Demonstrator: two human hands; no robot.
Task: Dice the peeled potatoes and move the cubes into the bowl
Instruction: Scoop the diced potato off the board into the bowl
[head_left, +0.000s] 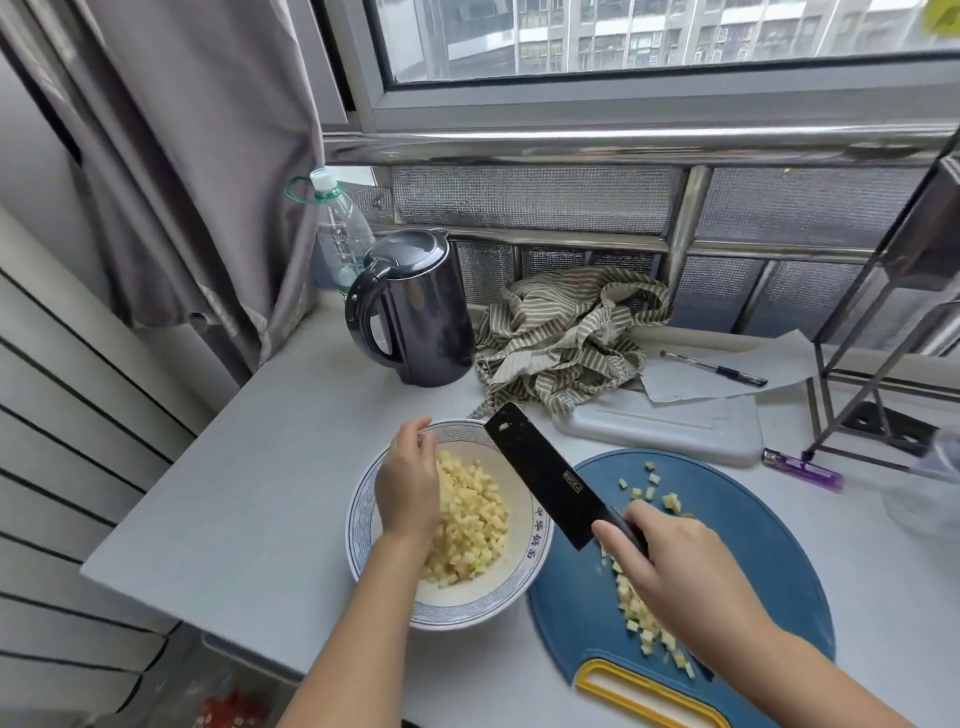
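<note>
A white bowl with a blue patterned rim (363, 525) stands on the counter, holding a heap of pale yellow potato cubes (475, 525). My left hand (408, 480) hovers over the bowl's left side, fingers loosely bent above the cubes; whether it holds any is hidden. My right hand (670, 561) grips the handle of a black cleaver (545, 475), whose blade points up-left over the bowl's right rim. Below lies a round blue cutting board (748, 530) with scattered potato cubes at its top (649, 491) and more beside my right wrist (641, 618).
A dark electric kettle (415, 312) and a water bottle (340, 234) stand at the back left. A striped cloth (566, 332), a white lidded box (665, 423), a pen on paper (714, 368), a purple lighter (802, 469) and a metal rack (883, 338) fill the back right.
</note>
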